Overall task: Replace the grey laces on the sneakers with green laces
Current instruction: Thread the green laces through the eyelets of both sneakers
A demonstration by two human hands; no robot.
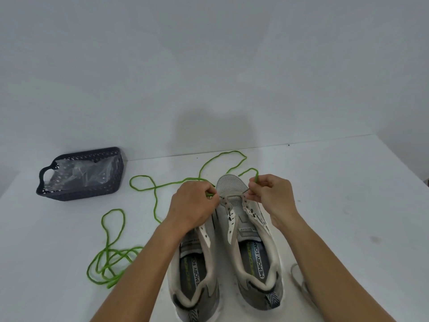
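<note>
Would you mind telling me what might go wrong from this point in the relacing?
1. The left hand and right hand each pinch an end of the green lace at the right sneaker's front eyelets; uneven pulling could leave one side short.
2. The slack loops on the table could snag or knot.
3. The second green lace lies in overlapping coils and may tangle.

Two grey sneakers stand side by side at 6 o'clock, a left sneaker (197, 270) and a right sneaker (250, 240). Two green laces show: one green lace (153, 182) looping toward 11 o'clock, another green lace (109, 259) piled at 8 o'clock. There is one dark basket (76, 194) at 10 o'clock, holding one clear plastic bag (83, 175), and one grey lace (299, 277) at 4 o'clock.
</note>
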